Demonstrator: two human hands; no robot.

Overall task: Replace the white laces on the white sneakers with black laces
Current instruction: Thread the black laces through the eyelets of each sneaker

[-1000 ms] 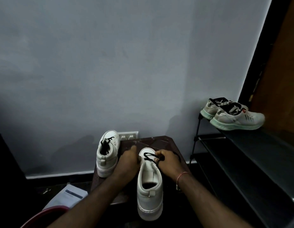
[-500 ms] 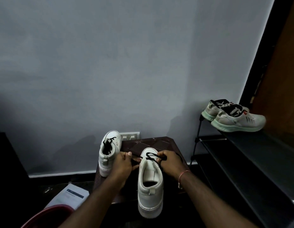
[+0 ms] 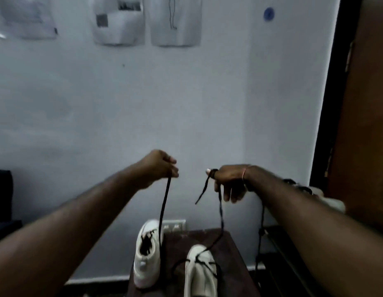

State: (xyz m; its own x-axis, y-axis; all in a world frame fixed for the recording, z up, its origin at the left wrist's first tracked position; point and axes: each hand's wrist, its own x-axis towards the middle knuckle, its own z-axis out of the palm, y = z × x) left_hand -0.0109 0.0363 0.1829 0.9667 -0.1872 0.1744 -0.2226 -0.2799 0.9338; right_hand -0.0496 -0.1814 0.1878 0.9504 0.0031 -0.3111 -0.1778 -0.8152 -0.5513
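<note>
Above the near sneaker [image 3: 200, 273] on the desk [image 3: 233, 256], the left hand [image 3: 159, 168] and right hand [image 3: 229, 182] are each gripping one end of its black lace [image 3: 163, 203], fingers [image 3: 173, 168] clenched around it.

One dark table [image 3: 229, 264] bears two white sneakers: the far sneaker [image 3: 146, 260] at its left edge and the near sneaker [image 3: 200, 275] at its front. There are two black laces, a raised lace [image 3: 163, 209] and a threaded lace [image 3: 146, 241]. Two hands, the left hand [image 3: 159, 168] and the right hand [image 3: 229, 182], are above the table. High above it are three papers [image 3: 119, 20] and one blue dot [image 3: 269, 13]. One socket plate [image 3: 174, 225] sits just behind it.
</note>
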